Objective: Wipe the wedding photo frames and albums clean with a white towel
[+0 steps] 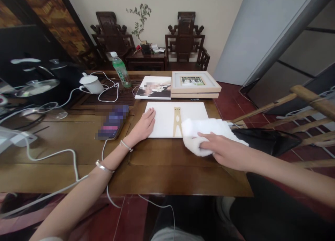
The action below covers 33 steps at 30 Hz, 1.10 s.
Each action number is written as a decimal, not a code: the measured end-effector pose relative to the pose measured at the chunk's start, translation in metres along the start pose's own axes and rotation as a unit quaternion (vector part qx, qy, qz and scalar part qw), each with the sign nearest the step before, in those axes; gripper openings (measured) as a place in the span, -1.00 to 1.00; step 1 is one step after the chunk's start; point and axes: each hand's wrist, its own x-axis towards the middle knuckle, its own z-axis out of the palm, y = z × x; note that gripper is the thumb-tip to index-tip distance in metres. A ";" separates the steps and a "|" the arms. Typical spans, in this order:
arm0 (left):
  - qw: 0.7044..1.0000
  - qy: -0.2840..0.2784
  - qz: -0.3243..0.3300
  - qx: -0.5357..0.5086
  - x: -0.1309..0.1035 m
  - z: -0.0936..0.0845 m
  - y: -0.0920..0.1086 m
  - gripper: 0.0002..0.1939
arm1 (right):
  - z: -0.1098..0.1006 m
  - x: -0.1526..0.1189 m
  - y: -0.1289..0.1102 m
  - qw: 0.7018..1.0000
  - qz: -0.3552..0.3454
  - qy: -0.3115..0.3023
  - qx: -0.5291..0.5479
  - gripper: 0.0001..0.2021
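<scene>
A white rectangular board (pixel 162 120) lies flat on the wooden table (pixel 183 174). On it rests a flat tan piece (pixel 177 121) with two legs and holes near its top. My left hand (pixel 147 125) lies spread on the board's left edge, holding nothing. At the board's right side, my right hand (pixel 218 148) grips a fluffy white cloth (pixel 204 129), which covers that corner and reaches close to the tan piece. Some of the right fingers are hidden in the cloth.
Behind the board are a photo print (pixel 154 89) and stacked wooden frames (pixel 195 84). A green bottle (pixel 121 71), a white lidded cup (pixel 91 84), a phone (pixel 112 124) and loose white cables stand or lie to the left. A wooden chair (pixel 311 101) is at right.
</scene>
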 end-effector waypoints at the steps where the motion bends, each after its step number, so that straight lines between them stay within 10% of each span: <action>1: 1.000 0.003 0.000 -0.001 0.000 0.000 0.000 -0.44 | -0.002 -0.001 0.000 1.000 -0.008 -0.004 0.008 -0.56; 17: 1.000 0.000 -0.006 -0.007 -0.001 -0.001 -0.001 -0.44 | -0.034 0.104 0.091 0.997 0.004 0.051 -0.054 -0.65; 33: 1.000 0.008 0.002 -0.010 -0.001 -0.001 0.002 -0.44 | -0.018 0.000 0.012 0.998 -0.010 -0.027 0.047 -0.69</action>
